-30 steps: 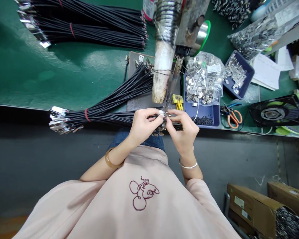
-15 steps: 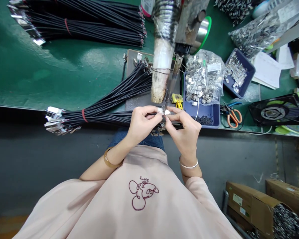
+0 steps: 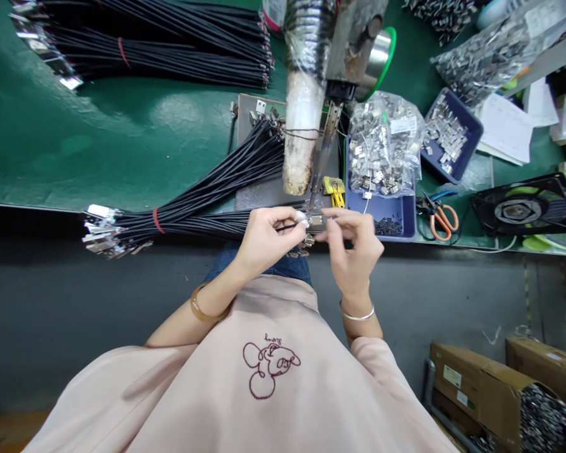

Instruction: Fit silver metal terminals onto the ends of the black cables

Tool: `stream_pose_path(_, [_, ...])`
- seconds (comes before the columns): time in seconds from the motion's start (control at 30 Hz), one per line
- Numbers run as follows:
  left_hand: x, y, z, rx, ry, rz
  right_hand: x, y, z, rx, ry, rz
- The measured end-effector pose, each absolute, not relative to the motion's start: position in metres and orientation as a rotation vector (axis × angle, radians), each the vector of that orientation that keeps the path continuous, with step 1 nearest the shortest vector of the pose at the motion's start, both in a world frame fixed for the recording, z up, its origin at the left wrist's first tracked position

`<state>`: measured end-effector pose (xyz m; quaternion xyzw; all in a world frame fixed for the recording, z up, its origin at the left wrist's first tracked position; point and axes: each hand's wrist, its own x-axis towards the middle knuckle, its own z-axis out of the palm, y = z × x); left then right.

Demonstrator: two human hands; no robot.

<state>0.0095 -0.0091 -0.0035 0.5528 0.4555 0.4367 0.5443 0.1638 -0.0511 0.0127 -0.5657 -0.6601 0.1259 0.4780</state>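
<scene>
Connector point(image 3: 317, 221), small and metal, sits between the two hands, just right of the left fingers; the left hand point(image 3: 266, 238) has its fingers pinched narrow on a black cable point(image 3: 287, 227); the right hand point(image 3: 358, 246), blurred at the fingers, is slightly parted close to the connector's other side, and I cannot tell whether it touches; just beyond the fingers a metal rod point(image 3: 327, 141) slants down over the counter point(image 3: 170, 135); rightward of them lies a blue tray point(image 3: 409, 220); leftward, a cable bundle point(image 3: 198, 223).
</scene>
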Motion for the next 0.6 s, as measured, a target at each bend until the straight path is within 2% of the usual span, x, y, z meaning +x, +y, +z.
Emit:
stream_pose_path(0.1, [0.006, -0.014, -0.004, 1.401, 1.074, 1.023, 0.168, -0.061, 0.012, -1.43, -1.493, 0.267])
stream_pose_path(0.37, [0.001, -0.021, -0.006, 1.936, 0.989, 1.164, 0.157, -0.063, 0.013, -1.586, -1.865, 0.267])
stream_pose_path(0.5, [-0.005, -0.022, -0.007, 1.954, 0.864, 1.158, 0.158, -0.066, 0.014, -1.521, -1.846, 0.406])
stream_pose_path(0.6, [-0.012, -0.022, -0.006, 1.749, 0.824, 1.047, 0.174, -0.067, 0.021, -1.528, -1.663, 0.479])
